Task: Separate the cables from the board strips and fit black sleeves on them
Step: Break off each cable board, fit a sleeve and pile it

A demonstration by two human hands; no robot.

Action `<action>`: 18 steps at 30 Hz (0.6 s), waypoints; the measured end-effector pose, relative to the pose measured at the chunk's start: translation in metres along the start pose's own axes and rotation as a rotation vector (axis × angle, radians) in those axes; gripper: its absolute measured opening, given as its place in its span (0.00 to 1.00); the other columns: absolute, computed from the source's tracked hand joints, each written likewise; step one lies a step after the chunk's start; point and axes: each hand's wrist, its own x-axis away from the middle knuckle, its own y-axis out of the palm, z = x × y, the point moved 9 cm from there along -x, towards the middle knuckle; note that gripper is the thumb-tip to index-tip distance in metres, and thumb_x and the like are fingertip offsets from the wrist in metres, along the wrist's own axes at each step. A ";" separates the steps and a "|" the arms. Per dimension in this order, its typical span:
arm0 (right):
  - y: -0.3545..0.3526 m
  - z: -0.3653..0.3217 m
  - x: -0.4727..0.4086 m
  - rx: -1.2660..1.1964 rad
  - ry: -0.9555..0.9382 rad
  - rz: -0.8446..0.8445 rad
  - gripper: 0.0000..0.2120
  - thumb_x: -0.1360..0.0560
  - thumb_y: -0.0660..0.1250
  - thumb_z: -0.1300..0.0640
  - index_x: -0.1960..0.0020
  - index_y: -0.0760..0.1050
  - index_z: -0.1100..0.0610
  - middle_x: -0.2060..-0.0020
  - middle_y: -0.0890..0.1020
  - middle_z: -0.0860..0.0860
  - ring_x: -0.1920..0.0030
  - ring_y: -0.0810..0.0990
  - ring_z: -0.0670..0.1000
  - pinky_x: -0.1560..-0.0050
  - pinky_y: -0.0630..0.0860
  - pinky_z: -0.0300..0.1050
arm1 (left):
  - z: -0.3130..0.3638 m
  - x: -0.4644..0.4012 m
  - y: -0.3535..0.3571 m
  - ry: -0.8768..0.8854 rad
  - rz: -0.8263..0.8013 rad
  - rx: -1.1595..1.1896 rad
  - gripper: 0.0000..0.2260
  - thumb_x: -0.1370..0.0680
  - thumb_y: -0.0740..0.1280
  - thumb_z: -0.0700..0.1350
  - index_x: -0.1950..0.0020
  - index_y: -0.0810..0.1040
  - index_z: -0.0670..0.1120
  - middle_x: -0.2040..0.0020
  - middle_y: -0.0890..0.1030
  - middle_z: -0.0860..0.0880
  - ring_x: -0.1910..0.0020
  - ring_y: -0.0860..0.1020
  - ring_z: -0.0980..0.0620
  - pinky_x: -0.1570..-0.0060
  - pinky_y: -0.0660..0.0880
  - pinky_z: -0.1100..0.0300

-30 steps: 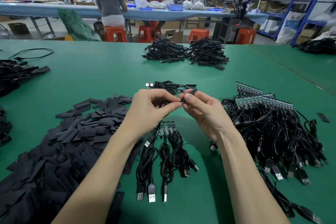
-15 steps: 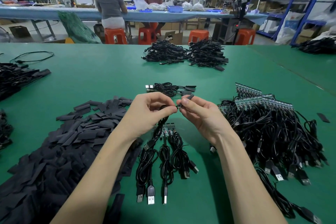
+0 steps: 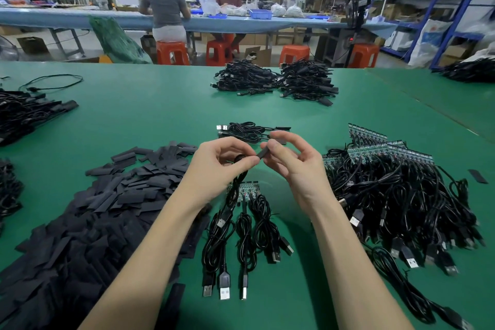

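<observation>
Fingers of the right hand (image 3: 300,166) pinch a black sleeve (image 3: 263,153) above the green table (image 3: 160,115); the left hand (image 3: 225,163) pinches the cable (image 3: 235,187) end beside it. Misaligned, the sleeve could snag and slip off

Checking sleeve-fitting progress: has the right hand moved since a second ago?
Barely. The right hand still holds the black sleeve at the left hand, just nearer than the small cable bundle, and has only regripped.
</observation>
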 end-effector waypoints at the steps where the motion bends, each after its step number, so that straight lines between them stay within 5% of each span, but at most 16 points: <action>1: 0.001 -0.002 0.000 0.007 -0.023 0.007 0.12 0.33 0.77 0.57 0.49 0.84 0.55 0.53 0.87 0.61 0.55 0.85 0.54 0.51 0.82 0.42 | -0.001 0.000 0.000 -0.007 -0.004 0.018 0.05 0.28 0.78 0.43 0.56 0.84 0.52 0.59 0.86 0.52 0.58 0.83 0.57 0.52 0.78 0.61; 6: 0.001 -0.002 0.003 -0.060 -0.043 0.013 0.11 0.33 0.76 0.60 0.50 0.85 0.58 0.57 0.87 0.60 0.56 0.86 0.54 0.51 0.82 0.42 | -0.001 0.001 0.004 -0.004 -0.007 0.073 0.06 0.28 0.78 0.39 0.56 0.84 0.50 0.60 0.86 0.54 0.59 0.83 0.59 0.56 0.75 0.69; 18: -0.007 0.007 0.002 -0.119 -0.024 0.107 0.09 0.36 0.78 0.59 0.56 0.88 0.56 0.57 0.87 0.57 0.58 0.86 0.51 0.53 0.82 0.41 | -0.003 0.001 0.004 -0.001 0.018 0.049 0.06 0.27 0.78 0.41 0.58 0.84 0.50 0.61 0.85 0.52 0.60 0.82 0.57 0.55 0.77 0.67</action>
